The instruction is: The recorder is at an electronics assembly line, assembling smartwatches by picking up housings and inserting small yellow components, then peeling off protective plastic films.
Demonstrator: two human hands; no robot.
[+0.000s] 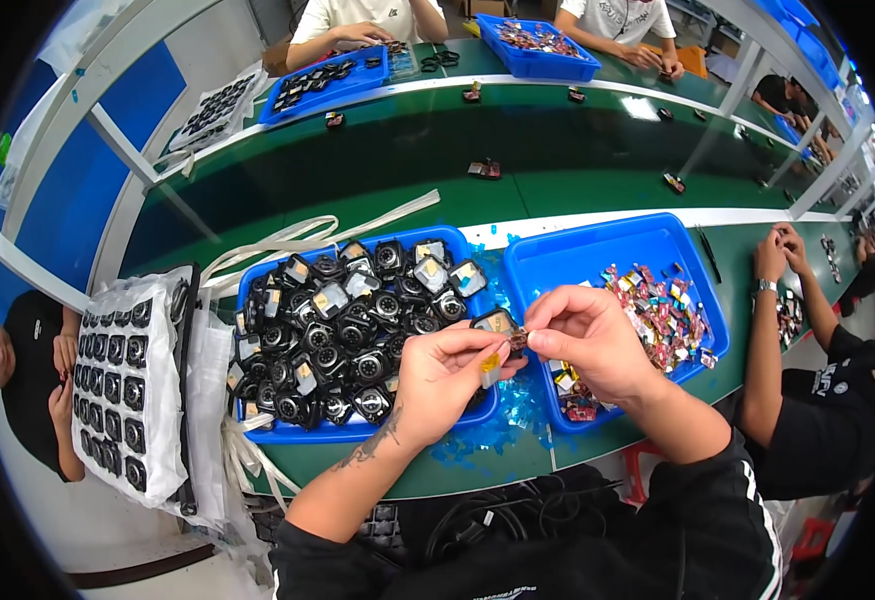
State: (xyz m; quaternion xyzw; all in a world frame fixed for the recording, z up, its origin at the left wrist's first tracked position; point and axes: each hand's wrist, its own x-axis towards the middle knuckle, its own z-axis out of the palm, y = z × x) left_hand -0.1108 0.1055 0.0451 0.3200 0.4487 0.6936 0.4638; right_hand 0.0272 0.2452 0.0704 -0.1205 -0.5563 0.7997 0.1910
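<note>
Both hands above blue tray (257, 432): left hand (445, 375) fingers grip black part (494, 322), right hand (587, 335) pinches its small piece (519, 341).

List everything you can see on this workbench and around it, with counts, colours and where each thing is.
Green workbench: one, runs across the view.
Blue plastic trays: four; left near tray full of black square parts, right near tray with small multicoloured pieces, two more on the far side.
Black square parts: too many to count, heaped in the left near tray.
Small multicoloured pieces: many, right side of the right near tray.
White sheet of black parts in rows: one, left of the trays.
White straps: several, behind the left tray.
Other people: several, at the far side, left and right.
Left hand: holds one black square part.
Right hand: pinches at that part.
</note>
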